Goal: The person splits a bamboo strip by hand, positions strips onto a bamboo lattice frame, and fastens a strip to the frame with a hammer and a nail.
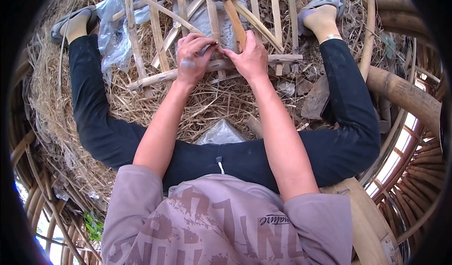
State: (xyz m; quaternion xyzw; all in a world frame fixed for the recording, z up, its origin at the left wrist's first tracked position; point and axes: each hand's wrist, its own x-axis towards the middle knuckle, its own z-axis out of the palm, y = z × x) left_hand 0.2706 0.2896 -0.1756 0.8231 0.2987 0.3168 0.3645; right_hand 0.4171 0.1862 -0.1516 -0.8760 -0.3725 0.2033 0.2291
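A frame of bamboo slats (156,24) lies on the ground between my feet, its near crosspiece (155,80) running under both hands. My right hand (249,57) holds a hammer (234,20) by its wooden handle, the metal head pointing away from me above the slats. That hand's thumb and fingertip reach toward my left hand (192,60). The left fingers are pinched together just above the crosspiece, at a slat; something tiny and pale shows at their tips, too small to name. A loose thin stick (165,11) slants across the frame beside the left hand.
Dry straw (141,105) covers the ground. Clear plastic sheeting (114,43) lies at the left of the frame. A flat grey block (200,25) sits beneath the slats. Stones (314,97) and thick bamboo poles (400,88) are at the right. A plastic-wrapped thing (220,132) lies near my lap.
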